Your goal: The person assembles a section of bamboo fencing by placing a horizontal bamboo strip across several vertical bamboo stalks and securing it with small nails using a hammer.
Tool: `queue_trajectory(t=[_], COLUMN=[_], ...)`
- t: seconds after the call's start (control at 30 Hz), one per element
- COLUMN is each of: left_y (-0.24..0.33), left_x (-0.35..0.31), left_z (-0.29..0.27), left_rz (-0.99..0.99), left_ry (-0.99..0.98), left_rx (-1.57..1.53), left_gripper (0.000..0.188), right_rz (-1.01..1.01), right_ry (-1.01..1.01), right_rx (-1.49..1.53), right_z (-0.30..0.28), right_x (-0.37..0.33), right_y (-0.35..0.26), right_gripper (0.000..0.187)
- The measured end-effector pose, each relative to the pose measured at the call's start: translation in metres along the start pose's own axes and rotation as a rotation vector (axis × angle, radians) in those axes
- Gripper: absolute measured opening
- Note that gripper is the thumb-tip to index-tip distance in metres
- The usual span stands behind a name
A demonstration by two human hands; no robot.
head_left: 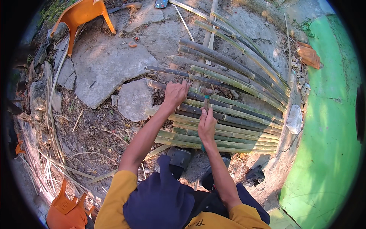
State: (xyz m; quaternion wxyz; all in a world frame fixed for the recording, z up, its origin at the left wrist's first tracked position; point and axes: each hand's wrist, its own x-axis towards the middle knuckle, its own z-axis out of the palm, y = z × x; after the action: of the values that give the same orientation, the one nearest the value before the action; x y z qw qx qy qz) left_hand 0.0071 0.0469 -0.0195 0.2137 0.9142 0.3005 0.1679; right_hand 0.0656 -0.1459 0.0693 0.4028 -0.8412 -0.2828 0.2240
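My right hand is closed round the handle of a hammer, whose head sits just above the bamboo. Ahead and to the left, my left hand is closed, its fingertips low over the dark bamboo poles. What those fingers pinch, if anything, is too small to tell. Green and dark split bamboo poles lie side by side in front of me, fanning toward the left. A crosspiece runs beneath them, away from me.
An orange plastic chair stands at the far left, another orange chair near left. Broken concrete slabs and thin bamboo strips lie to the left. A pale stone borders the green floor on the right.
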Motion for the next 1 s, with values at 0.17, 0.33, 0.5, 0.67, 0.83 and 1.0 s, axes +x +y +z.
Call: queue_trajectory(t=[0.17, 0.33, 0.5, 0.67, 0.83, 1.0], left_y=[0.002, -0.001, 0.013, 0.007, 0.009, 0.007], left_x=[0.003, -0.001, 0.004, -0.002, -0.002, -0.001], left_z=[0.0, -0.001, -0.003, 0.001, 0.003, 0.008], left_rz=[0.002, -0.009, -0.064, -0.08, -0.097, -0.1], left_ry=[-0.007, -0.072, -0.105, -0.061, -0.072, -0.065], left_rx=[0.043, 0.063, 0.067, 0.117, 0.116, 0.126], left_gripper=[0.037, 0.036, 0.037, 0.039, 0.04, 0.039], right_rz=[-0.03, -0.018, -0.083, -0.017, -0.145, -0.075], right_ry=[-0.003, -0.003, 0.023, -0.049, 0.131, -0.067], right_rx=[-0.02, 0.015, -0.023, -0.078, 0.04, -0.151], right_z=[0.003, -0.005, -0.002, -0.005, -0.006, -0.009], right_x=[0.004, 0.009, 0.012, 0.009, 0.008, 0.022], right_y=[0.003, -0.019, 0.001, -0.01, -0.025, -0.003], right_gripper=[0.028, 0.026, 0.026, 0.026, 0.026, 0.029])
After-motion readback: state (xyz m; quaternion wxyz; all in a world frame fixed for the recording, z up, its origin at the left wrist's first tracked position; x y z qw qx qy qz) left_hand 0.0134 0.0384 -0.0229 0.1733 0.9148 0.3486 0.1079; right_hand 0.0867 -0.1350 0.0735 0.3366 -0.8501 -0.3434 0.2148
